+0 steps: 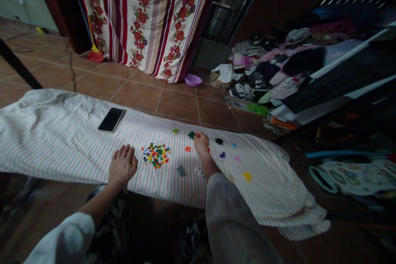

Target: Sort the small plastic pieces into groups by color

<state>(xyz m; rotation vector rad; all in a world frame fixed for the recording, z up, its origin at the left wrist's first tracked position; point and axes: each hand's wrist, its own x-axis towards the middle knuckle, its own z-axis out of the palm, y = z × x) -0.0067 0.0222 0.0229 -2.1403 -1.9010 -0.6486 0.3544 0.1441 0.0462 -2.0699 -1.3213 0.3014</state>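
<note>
My left hand [123,163] lies flat on a pink-striped white cloth [62,140], fingers stretched out, just left of a mixed pile of small coloured pieces [156,154]. My right hand [201,142] reaches forward with its fingertips pinched at a small red piece beside a dark green cluster [191,135]. Small sorted groups lie around it: light green [175,130], orange [187,148], black [219,141], purple [222,155], blue [233,144], pink [236,158], yellow [246,176], grey [181,170].
A black phone [111,119] lies on the cloth at the far left. Beyond is a tiled floor with a purple bowl [193,80], a floral curtain [148,16] and a heap of clothes [278,66] at the right. Toys [349,175] sit at the right.
</note>
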